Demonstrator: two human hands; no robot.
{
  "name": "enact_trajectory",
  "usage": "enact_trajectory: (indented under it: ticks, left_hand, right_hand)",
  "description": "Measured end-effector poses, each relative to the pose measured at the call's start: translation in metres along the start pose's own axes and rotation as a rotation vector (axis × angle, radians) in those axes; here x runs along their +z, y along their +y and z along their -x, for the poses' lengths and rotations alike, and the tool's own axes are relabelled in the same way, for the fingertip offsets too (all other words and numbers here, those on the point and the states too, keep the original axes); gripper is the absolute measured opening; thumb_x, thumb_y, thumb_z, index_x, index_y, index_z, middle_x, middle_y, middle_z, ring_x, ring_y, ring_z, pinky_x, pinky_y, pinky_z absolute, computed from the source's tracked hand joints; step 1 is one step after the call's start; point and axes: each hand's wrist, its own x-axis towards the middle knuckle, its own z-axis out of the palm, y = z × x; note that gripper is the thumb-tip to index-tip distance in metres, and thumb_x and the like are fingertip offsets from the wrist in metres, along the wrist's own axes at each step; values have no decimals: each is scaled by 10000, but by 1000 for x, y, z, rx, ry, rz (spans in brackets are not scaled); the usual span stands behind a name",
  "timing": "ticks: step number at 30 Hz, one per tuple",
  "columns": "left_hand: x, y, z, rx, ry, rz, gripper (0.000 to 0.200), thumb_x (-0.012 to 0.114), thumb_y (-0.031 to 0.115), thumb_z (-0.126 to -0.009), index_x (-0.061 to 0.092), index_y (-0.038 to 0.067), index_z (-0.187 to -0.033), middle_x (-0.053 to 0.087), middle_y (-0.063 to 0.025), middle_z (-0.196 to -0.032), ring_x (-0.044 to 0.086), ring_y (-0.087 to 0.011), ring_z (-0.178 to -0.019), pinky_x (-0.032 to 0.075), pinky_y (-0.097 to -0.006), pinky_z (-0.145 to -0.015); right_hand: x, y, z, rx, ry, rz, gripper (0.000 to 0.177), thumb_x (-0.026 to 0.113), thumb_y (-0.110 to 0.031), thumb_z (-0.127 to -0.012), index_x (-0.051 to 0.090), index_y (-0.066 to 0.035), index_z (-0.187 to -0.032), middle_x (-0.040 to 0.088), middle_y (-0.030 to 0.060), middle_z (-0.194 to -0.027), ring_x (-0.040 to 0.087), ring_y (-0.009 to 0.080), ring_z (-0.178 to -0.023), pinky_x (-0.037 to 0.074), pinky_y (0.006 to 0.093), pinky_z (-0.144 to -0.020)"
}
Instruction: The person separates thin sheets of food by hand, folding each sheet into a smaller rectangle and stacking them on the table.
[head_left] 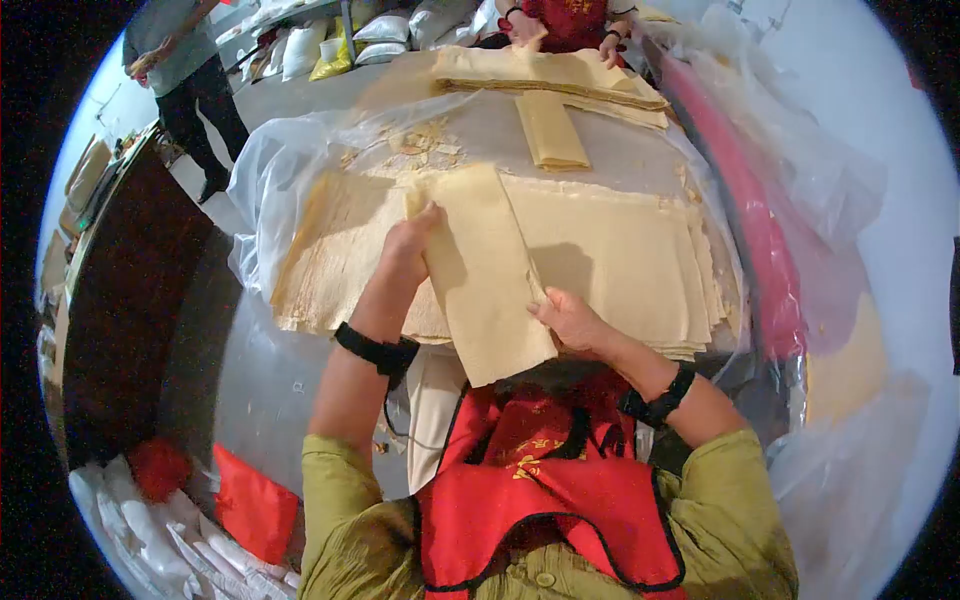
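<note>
My left hand grips the left edge of a folded tan sheet, thin and slightly rough, perhaps tofu skin or coarse paper. On its lower right edge, my right hand pinches the same sheet between thumb and fingers. The folded piece is a long rectangle, held at a slant above a wide stack of similar sheets. That stack has ragged, layered edges, and the held piece hides its middle. Beyond it lies another folded tan strip.
Across the table a person in a red apron handles a second stack. Broken flakes and clear plastic film lie at the left. Another person stands farther back. A dark cabinet is at left, a pink plastic-covered roll at right.
</note>
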Motion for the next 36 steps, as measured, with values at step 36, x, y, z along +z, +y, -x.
enact_trajectory:
  ticks: [36]
  left_hand:
    - [115, -132, 65, 962, -468, -1502, 381, 639, 233, -677, 548, 45, -995, 481, -147, -1113, 423, -331, -1092, 309, -451, -933]
  right_hand:
    - [-174, 50, 141, -136, 354, 1044, 281, 628, -217, -667, 529, -38, -860, 564, 138, -839, 551, 310, -805, 443, 399, -694]
